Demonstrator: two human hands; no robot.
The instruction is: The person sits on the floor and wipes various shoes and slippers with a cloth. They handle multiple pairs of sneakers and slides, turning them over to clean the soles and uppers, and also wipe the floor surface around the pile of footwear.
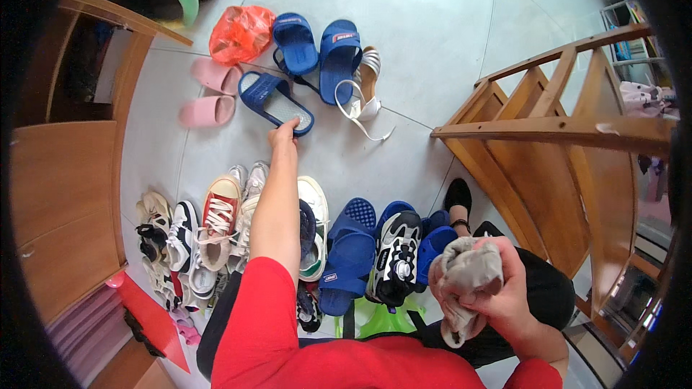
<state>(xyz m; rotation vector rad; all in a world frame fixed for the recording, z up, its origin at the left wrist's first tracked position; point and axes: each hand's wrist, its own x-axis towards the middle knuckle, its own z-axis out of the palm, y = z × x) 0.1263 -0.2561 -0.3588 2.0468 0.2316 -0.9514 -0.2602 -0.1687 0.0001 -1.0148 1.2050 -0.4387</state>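
"On the floor (414, 162), past the row of shoes (349, 248) along its near edge, what is the left hand (283, 133) doing?"

"Its fingers grasp the heel of the blue slide with a pale footbed (280, 105). The thumb side shows; the rest of the grip is hidden. Whether the slide is lifted or flat, I cannot tell."

"And the right hand (512, 288)?"

"Clenched around a crumpled grey cloth (467, 274), held above the near edge, well apart from the slide."

"How would you manage that slide well?"

"A heel pinch leaves the toe free to swing, I think, so a firm grip with the sole level should serve. Pressing at the heel alone could tip it; fingers spread under the sole would steady it."

"Anything to mind around it?"

"The pink slippers (207, 112) lie just beside its toe, toward the floor's left edge and the wooden cabinet (68, 209). More blue slides (339, 61) lie just beyond, toward the far edge. To their right is the white sandal (368, 86), with a loose strap that could snag a sleeve or finger."

"And the cloth?"

"Best bunched tight, I'd judge, without a trailing end: one fold hangs below the fist."
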